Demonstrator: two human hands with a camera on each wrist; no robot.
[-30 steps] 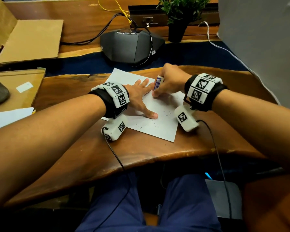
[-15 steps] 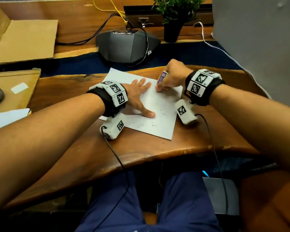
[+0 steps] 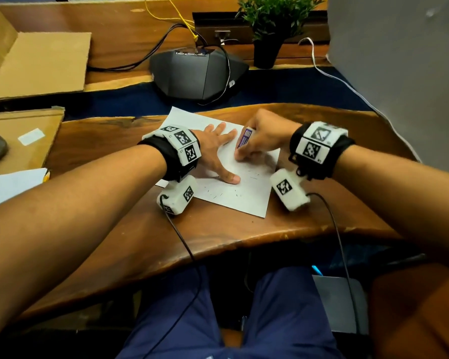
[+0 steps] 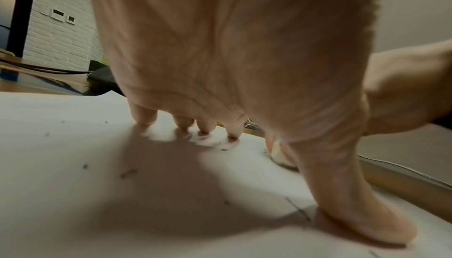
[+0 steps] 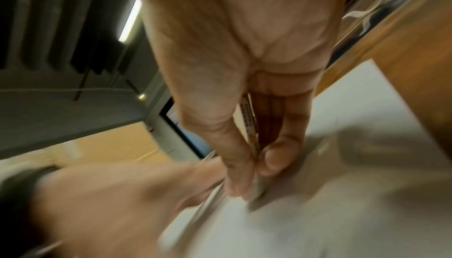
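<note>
A black wedge-shaped device (image 3: 197, 73) sits beyond the white paper (image 3: 244, 200). The left hand (image 3: 213, 151) presses the paper with straight, spread fingers; the right hand (image 3: 267, 133) pinches a sleeved eraser (image 3: 245, 137).

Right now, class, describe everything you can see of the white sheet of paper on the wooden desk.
The white rectangular sheet of paper lies flat and askew on the brown wooden desk. Small dark flecks and short strokes dot its near half. The left hand presses it with spread, straight fingers; the right hand pinches a small eraser in a purple printed sleeve, its tip on the sheet.
</note>
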